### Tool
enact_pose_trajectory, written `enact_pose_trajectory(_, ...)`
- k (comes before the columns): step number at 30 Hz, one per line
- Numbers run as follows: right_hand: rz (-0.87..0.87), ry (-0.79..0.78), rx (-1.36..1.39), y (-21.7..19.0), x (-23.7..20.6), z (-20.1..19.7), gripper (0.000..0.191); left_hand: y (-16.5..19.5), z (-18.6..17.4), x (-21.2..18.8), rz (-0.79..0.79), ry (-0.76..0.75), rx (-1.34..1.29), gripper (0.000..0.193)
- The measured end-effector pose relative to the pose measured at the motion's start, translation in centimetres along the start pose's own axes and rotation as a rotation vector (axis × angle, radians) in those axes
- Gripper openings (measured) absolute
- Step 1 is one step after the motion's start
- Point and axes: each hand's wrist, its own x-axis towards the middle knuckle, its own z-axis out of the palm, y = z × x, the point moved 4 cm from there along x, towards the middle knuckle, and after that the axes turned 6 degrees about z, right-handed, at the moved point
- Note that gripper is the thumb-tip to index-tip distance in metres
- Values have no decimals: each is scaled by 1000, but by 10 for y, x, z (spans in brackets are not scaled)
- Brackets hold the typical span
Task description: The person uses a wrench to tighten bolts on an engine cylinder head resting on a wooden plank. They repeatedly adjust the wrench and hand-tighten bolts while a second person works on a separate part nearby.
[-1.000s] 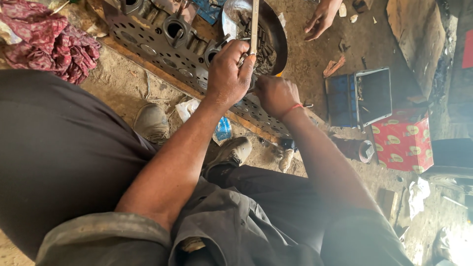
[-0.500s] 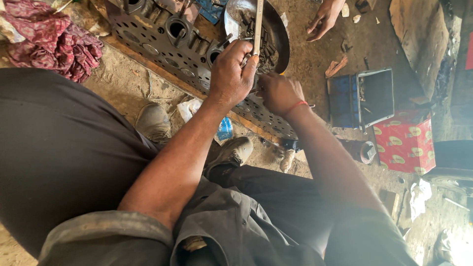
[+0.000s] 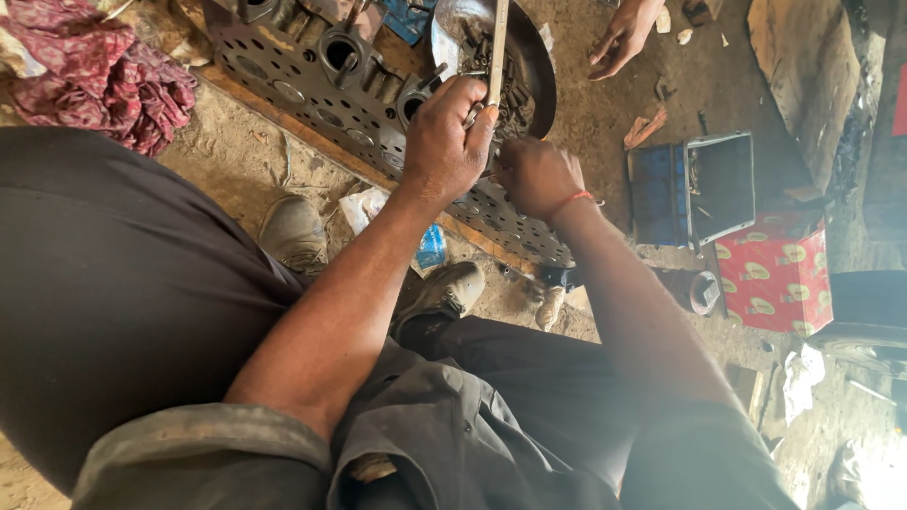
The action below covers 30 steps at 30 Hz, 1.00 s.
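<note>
2 hands of mine meet over the engine block. My left hand [image 3: 444, 142] is curled into a tight fist round a thin pale rod [image 3: 497, 47], which stands nearly upright and runs up out of my grip toward the top edge of the view; a small metal piece shows at my fingertips where the rod passes through. My right hand [image 3: 537, 177] is just beside it, almost touching, closed with knuckles up and a red thread at the wrist; I cannot tell what, if anything, it has inside it. Both hands hover right above the long grey cylinder head [image 3: 378, 104], a perforated metal slab with round ports that lies aslant on the dirt floor [image 3: 605, 104]. Behind the rod sits a round metal bowl [image 3: 539, 57] with dark small parts in it, touching the far side of the cylinder head. Beyond it another person's hand [image 3: 624, 38] rests fingers-down on the floor. To the right stand an open blue metal box [image 3: 690, 189] and, just beside that, a red patterned carton [image 3: 775, 274]. At the upper left lies a crumpled reddish cloth [image 3: 94, 76]. Below my hands are my 2 worn shoes [image 3: 293, 231] with a scrap of white and blue wrapper [image 3: 430, 247] between them.
</note>
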Motion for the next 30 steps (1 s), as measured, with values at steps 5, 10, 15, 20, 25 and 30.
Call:
enact_pose_trajectory(5, -240, 148, 291, 20, -1, 9, 15, -1, -2, -1, 5, 20, 26, 10)
enact_pose_trajectory(10, 433, -237, 1372, 96, 48, 58, 6, -3, -7, 1, 53, 48, 54, 8)
enact_pose_trajectory(15, 438, 25, 1032, 124, 109, 40, 11, -11, -22, 16, -297, -63, 56, 10)
enact_pose_trajectory(20, -180, 925, 217, 76, 81, -66, 42, 4, -56, 40, -237, -339, 224, 12)
enact_pose_trajectory(25, -534, 423, 39, 11, 36, -94, 37, 11, -56, 34, -454, -667, 273, 17)
enact_pose_trajectory(30, -262, -63, 358, 12, 28, -46, 31, -22, -48, 20, -651, -613, 228, 18)
